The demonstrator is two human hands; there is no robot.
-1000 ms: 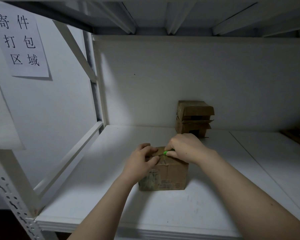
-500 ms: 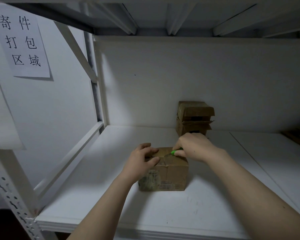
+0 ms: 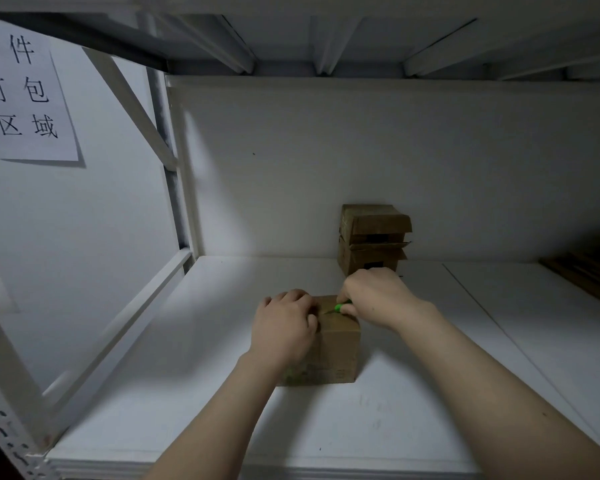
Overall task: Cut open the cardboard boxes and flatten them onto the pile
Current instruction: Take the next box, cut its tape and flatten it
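So there's one small cardboard box (image 3: 338, 348) sitting on the white shelf (image 3: 205, 393), near the front and about mid-width. It's closed up, so no idea what's inside. The left hand (image 3: 283, 327) is clamped over its top left corner, fingers curled down onto the lid, so that grip is closed on the box. The right hand (image 3: 378, 296) has its grip closed round a green cutter (image 3: 342, 307), with the tip down on the box top near the middle seam. At the back against the wall there are two more cardboard boxes stacked (image 3: 373, 237), with loose flaps and dark gaps showing, but I can't tell what's in them either. Some flat brown stuff (image 3: 586, 275) lies at the far right edge of the shelf, too dark to make out. There's a paper sign (image 3: 25, 98) with printed characters on the left wall. Compared to a second ago, the cutter sits closer to the box's right edge, the left hand covers more of the front face, and the view has swung a bit right, so the sign is cropped.
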